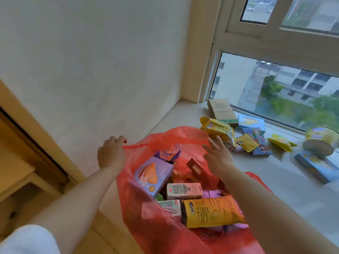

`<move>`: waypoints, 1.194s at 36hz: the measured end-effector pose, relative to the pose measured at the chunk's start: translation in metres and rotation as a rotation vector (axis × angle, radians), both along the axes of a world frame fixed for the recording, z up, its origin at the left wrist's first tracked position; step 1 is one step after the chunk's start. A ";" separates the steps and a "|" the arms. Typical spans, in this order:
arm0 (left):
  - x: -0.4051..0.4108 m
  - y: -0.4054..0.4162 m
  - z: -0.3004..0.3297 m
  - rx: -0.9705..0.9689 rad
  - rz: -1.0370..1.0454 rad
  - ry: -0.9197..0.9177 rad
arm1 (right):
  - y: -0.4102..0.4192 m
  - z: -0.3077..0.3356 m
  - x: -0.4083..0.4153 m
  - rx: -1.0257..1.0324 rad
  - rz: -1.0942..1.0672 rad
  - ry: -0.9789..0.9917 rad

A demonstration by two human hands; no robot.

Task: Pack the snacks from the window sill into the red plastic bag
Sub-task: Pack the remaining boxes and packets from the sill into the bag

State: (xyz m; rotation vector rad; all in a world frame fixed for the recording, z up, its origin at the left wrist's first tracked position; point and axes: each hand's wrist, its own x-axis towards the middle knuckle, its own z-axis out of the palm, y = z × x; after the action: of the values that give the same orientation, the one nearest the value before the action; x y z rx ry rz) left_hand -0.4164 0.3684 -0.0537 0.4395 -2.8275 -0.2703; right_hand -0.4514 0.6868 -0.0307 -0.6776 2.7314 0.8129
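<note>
window sill (183,116): snacks (245,142) near glass | left hand (111,153): pinching red plastic bag (146,226) handle | right hand (217,154): fingers spread, empty, over bag rim

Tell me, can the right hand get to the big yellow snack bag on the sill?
Probably yes. The right hand is open and empty, just beside the big yellow snack bag, with nothing between them. The left hand holds the red bag.

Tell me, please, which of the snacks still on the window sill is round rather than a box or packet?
The yellow round tin at the far right of the window sill, by the glass. Everything else there is a flat box or a crinkled packet.
</note>
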 end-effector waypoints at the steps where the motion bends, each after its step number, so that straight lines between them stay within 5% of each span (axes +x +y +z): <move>1: -0.001 -0.005 -0.001 -0.067 -0.002 -0.048 | 0.002 0.000 -0.003 0.011 -0.017 -0.004; 5: -0.001 -0.001 -0.015 -0.366 -0.082 -0.337 | 0.010 -0.001 -0.008 0.027 -0.042 -0.005; 8: -0.004 0.018 -0.017 -0.235 -0.138 -0.516 | 0.015 -0.003 -0.010 -0.002 -0.060 -0.008; 13: -0.023 0.063 0.002 -0.175 -0.491 -0.304 | 0.022 0.000 -0.009 -0.182 -0.036 0.056; 17: -0.038 0.103 0.000 -0.449 -0.850 -0.021 | 0.030 0.000 -0.010 -0.220 -0.035 0.060; 22: -0.057 0.121 -0.012 -0.752 -0.740 -0.439 | 0.052 -0.009 -0.003 -0.143 -0.151 -0.093; 29: -0.069 0.141 0.000 -0.592 -0.804 -0.338 | 0.082 -0.017 0.004 -0.267 -0.181 -0.106; 34: -0.073 0.185 0.023 -0.299 -0.825 -0.095 | 0.088 -0.002 -0.003 -0.610 -0.063 0.268; 37: -0.082 0.217 0.037 -0.191 -0.798 -0.016 | 0.097 0.009 -0.016 -0.648 -0.031 0.448; 43: -0.105 0.276 0.055 -0.108 -0.695 -0.044 | 0.123 0.018 -0.040 -0.657 -0.318 0.351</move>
State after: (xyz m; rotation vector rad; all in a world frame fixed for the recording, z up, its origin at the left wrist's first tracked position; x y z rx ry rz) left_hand -0.5215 0.6445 0.0009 -0.5817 -2.9137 -0.2335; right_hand -0.4910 0.8094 -0.0125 -0.1830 3.3200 -0.0653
